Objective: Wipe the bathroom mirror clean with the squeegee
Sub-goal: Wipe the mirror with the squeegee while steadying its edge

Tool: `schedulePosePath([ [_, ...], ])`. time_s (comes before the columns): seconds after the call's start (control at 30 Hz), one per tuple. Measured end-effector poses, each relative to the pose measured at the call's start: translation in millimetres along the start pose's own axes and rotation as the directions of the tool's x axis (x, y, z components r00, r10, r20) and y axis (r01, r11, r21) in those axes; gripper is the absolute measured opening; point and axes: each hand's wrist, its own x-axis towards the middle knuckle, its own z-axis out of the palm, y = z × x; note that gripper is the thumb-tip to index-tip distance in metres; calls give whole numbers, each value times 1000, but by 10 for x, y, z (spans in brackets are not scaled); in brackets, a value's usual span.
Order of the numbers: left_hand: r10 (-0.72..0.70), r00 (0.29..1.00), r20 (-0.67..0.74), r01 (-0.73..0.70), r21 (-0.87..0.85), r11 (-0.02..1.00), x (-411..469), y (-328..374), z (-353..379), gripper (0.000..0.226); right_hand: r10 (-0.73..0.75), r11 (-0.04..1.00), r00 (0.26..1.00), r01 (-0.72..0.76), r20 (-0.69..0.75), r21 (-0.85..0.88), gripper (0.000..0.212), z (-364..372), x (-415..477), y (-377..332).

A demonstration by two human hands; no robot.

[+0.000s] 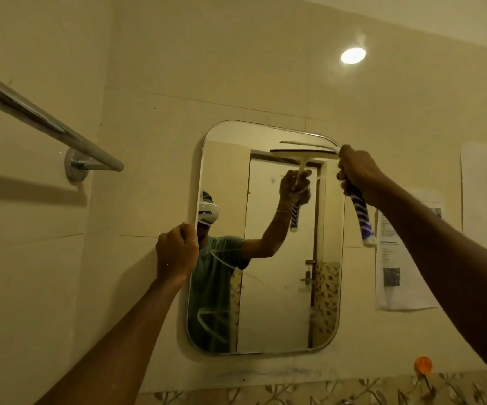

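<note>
A rounded rectangular mirror hangs on the cream tiled wall, with white smear streaks on its lower left glass. My right hand grips the purple and white striped handle of the squeegee. Its blade lies flat against the glass at the mirror's top right corner. My left hand is closed around the mirror's left edge, about halfway up. The mirror reflects a person in a green shirt wearing a headset, a raised arm holding the squeegee, and a door behind.
A chrome towel bar juts from the left wall at head height. Printed paper sheets are stuck to the wall right of the mirror. An orange hook sits low right above a patterned tile border. A light's glare shines on the upper wall.
</note>
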Motion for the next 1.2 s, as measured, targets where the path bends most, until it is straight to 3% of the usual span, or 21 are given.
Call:
schedulePosePath([
  [0.1,17,1000,17,-17,22,1000,-15,-26,17,29,-147,988,988,144,-44,-57,29,78,33,-15],
  [0.23,3,1000,14,-3,-28,1000,-26,1,9,35,-277,907,959,244,-50,-344,30,172,-95,274],
  [0.33,-20,1000,20,21,-33,999,9,3,20,38,-211,904,977,177,-45,-390,19,303,-460,721],
  [0.5,-66,998,20,68,-83,994,20,37,-29,44,-73,895,996,91,57,-436,32,286,-938,978],
  [0.67,-8,999,38,8,-5,1000,29,49,-67,34,-242,846,969,187,-47,-499,38,129,-273,172],
  [0.77,-7,999,47,8,-28,1000,64,25,-73,37,-249,852,965,176,-86,-492,37,178,48,-108],
  [0.93,4,993,121,5,-78,997,143,-27,-74,44,-194,885,981,160,-33,-438,35,415,-332,377],
  [1.07,6,986,169,9,-89,996,135,25,-145,43,-89,889,995,97,40,-448,44,567,-994,849],
  [1.2,-78,979,190,123,-237,964,150,-10,-190,44,-116,901,993,112,18,-419,41,492,-839,399],
])
